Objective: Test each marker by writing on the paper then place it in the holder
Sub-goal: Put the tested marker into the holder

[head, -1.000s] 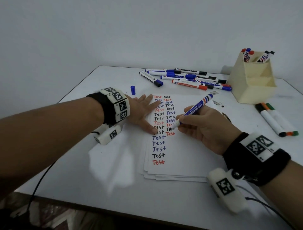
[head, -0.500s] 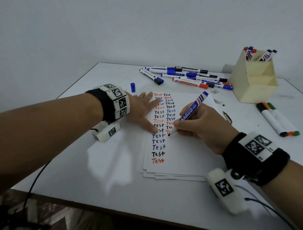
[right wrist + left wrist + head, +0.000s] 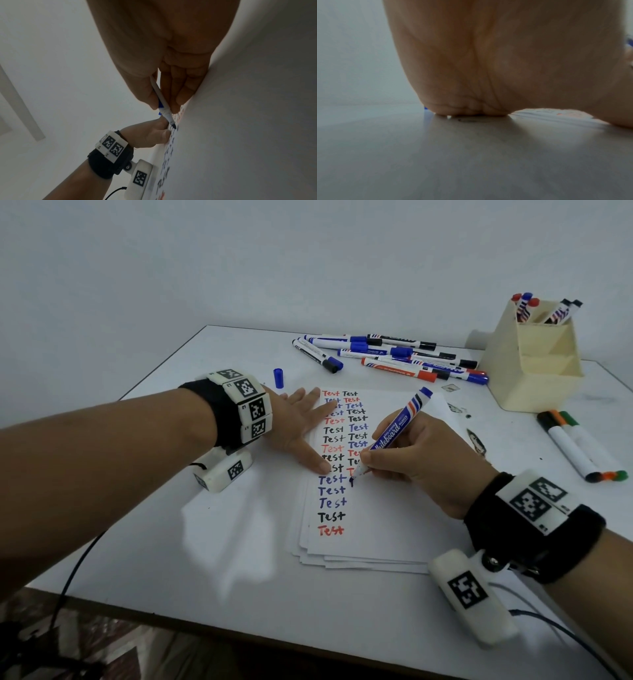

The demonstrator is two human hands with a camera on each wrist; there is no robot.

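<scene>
Stack of white paper sheets [image 3: 387, 522] mid white tabletop [image 3: 205, 559]; loose whiteboard markers [image 3: 394, 354] behind it; cream plastic holder [image 3: 534, 371] far right, markers in its rear compartment.

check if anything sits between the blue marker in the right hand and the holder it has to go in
Nothing visible blocks it. The blue marker in the right hand is over the paper; toward the cream holder lie only small scraps flat on the table. The loose marker pile lies off to the far side.

Right hand [image 3: 154, 75] grips marker [image 3: 163, 104], tip touching paper [image 3: 240, 121]; left hand [image 3: 145, 136] flat on the paper's edge.
</scene>
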